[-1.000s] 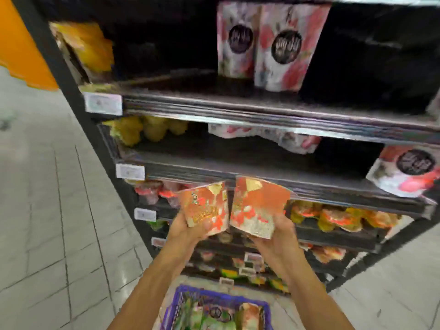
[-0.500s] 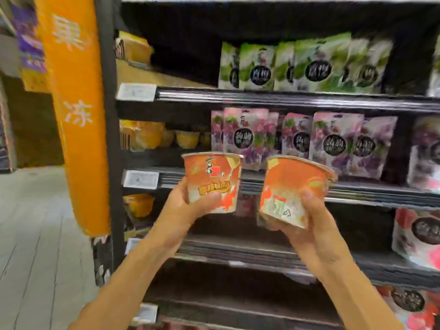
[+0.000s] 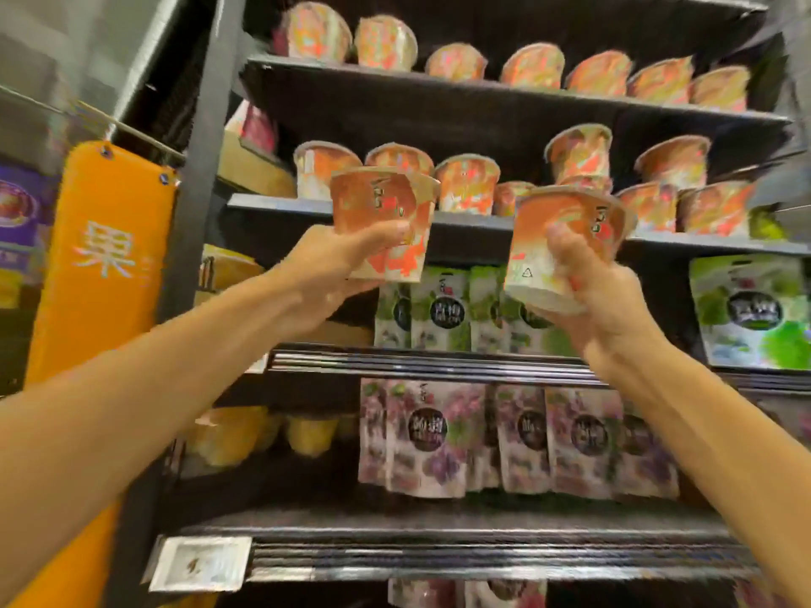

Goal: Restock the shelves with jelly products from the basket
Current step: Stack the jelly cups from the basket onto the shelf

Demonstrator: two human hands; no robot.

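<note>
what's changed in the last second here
Both arms rose. The left hand carried the left cup, and the right hand the tilted right cup, from low above the basket up to the shelf of matching orange cups. The view swung up too, so the basket is out of sight. Nothing was picked up or let go; each grip stayed on its cup.

Bare left grip (image 3: pixel 333 267), bare right grip (image 3: pixel 608 309), bare forearms (image 3: pixel 175 366)

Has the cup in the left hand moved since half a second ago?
Yes. The cup in the left hand went up: it was level with the purple pouches, now it is before the shelf of orange cups.
</note>
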